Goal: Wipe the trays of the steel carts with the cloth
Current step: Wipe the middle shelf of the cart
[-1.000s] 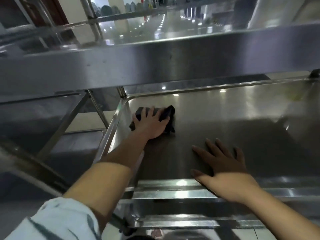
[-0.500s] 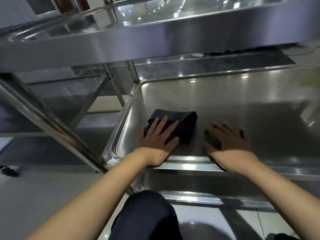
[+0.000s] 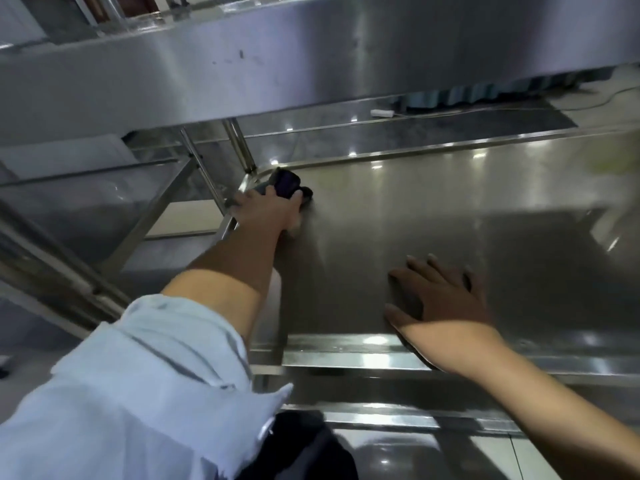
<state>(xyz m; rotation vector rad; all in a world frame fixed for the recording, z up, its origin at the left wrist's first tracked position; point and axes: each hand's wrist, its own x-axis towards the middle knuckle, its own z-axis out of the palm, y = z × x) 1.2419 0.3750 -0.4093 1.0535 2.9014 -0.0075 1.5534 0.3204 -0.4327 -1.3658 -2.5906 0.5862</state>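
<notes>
The lower steel tray [image 3: 433, 209] of the cart fills the middle of the view. My left hand [image 3: 268, 211] reaches into its far left corner. There it holds a bunched dark cloth [image 3: 287, 183] against the tray floor and rim; the fingers are blurred. My right hand [image 3: 438, 296] lies flat with spread fingers on the tray floor, just inside the near rim [image 3: 346, 358].
The cart's upper tray [image 3: 311, 64] overhangs close above. Its upright posts [image 3: 239, 143] stand at the far left corner. Another steel cart [image 3: 86, 202] stands to the left. A white plug and cable [image 3: 382, 113] lie on the floor beyond.
My left hand has pushed the cloth from the near left of the tray to its far left corner. My right hand has stayed flat near the front rim.
</notes>
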